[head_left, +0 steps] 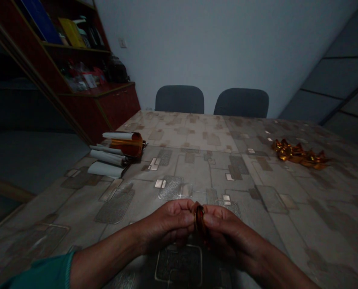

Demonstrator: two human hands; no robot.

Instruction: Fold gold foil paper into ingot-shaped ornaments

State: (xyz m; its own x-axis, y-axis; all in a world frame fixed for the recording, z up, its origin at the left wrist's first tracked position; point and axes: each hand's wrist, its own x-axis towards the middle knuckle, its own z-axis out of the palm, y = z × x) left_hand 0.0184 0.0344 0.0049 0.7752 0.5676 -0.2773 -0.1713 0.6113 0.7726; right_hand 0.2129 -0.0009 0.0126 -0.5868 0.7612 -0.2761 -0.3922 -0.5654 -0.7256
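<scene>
My left hand (166, 224) and my right hand (224, 230) meet low over the near middle of the table (197, 168). Both are closed, thumbs and fingers pinching a small folded piece of gold foil paper (199, 218) held between them. The piece stands roughly on edge and is partly hidden by my fingers. A teal sleeve (46, 273) covers my left forearm near the bottom edge.
Curled gold and white foil sheets (118, 152) lie at the table's left edge. A heap of folded gold pieces (299, 154) sits at the far right. Two dark chairs (211, 100) stand behind the table, and a red-brown shelf cabinet (76, 72) is at the left.
</scene>
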